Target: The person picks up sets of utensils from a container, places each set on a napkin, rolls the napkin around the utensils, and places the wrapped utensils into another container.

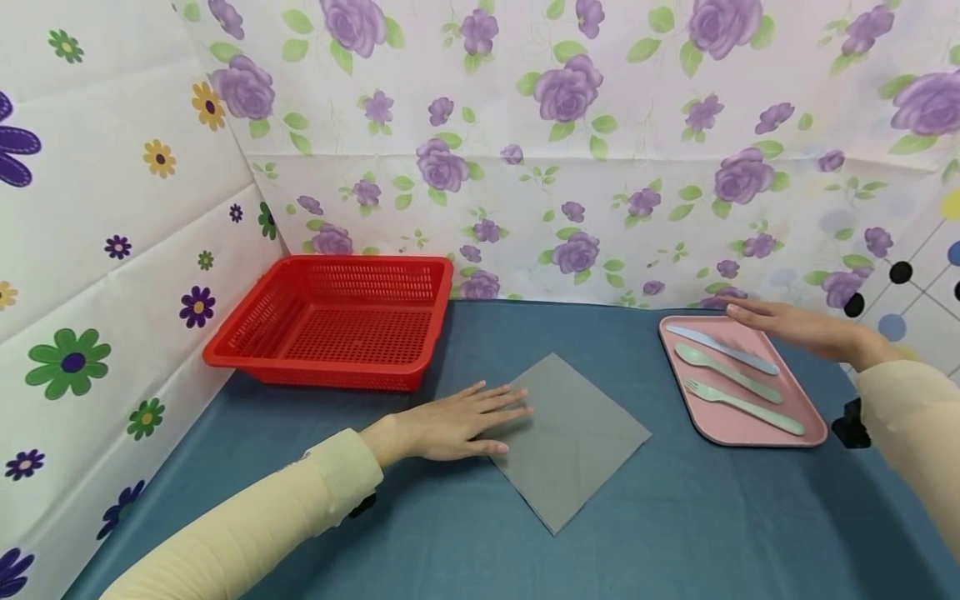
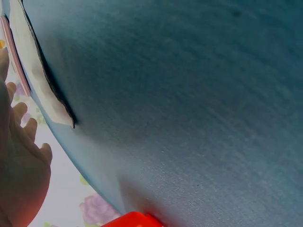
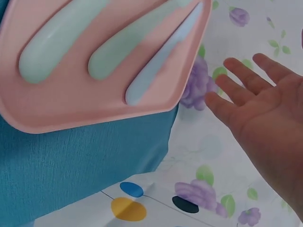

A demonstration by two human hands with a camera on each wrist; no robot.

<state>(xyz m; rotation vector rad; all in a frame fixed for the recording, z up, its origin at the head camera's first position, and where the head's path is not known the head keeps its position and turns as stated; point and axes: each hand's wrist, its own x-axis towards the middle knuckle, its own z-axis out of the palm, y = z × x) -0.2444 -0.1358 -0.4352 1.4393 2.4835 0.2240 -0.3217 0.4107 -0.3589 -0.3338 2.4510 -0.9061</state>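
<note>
Textured blue cloth (image 1: 667, 533) — left hand (image 1: 457, 423) splayed over square sheet (image 1: 581, 433); right hand (image 1: 810, 329) outstretched near rounded tray (image 1: 723, 426).

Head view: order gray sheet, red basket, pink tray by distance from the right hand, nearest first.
1. Pink tray: on the right, just by the right hand.
2. Gray sheet: mid-table.
3. Red basket: on the left, toward the back.

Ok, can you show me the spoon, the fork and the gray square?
Spoon (image 1: 731, 374): head view, on its handle.
Fork (image 1: 746, 407): head view, on its handle.
Gray square (image 1: 576, 442): head view, near the middle of its top.
</note>
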